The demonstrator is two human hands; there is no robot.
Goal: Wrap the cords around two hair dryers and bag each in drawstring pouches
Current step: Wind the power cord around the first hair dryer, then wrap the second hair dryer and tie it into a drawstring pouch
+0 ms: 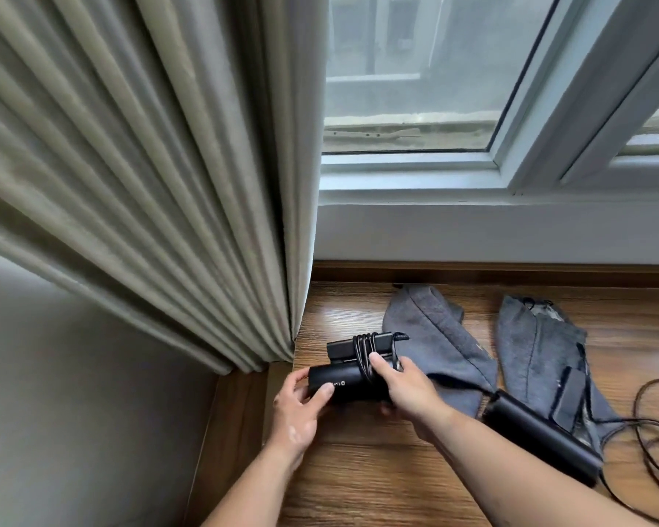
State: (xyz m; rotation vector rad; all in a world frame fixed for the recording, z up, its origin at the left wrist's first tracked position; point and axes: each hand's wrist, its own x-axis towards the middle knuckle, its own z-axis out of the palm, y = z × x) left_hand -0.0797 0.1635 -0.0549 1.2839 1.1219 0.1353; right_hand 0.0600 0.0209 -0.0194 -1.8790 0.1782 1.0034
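Item 1: first hair dryer [343, 380], black, folded; gripped at the barrel end by the left hand [301, 408] and at mid-body by the right hand [404, 389], whose thumb was laid on the wound cord [364, 355].
Item 2: second hair dryer [541, 435], black; laid on the wooden ledge [358, 469], partly over the right pouch [533, 344], its loose cord [647, 443] trailed rightward.
Item 3: left pouch [434, 336], grey; laid flat behind item 1.
Item 4: curtain [149, 184], beige, pleated; hung at left beside the window [415, 70].

right hand [404, 386]: fingers tucked under the wrapped hair dryer [343, 379], only the thumb shows. print on its barrel too small to read. loose cord [647, 424] of the second hair dryer [541, 435] runs off the right edge. that dryer covers the right pouch's [529, 336] lower part. both forearms cut by bottom edge
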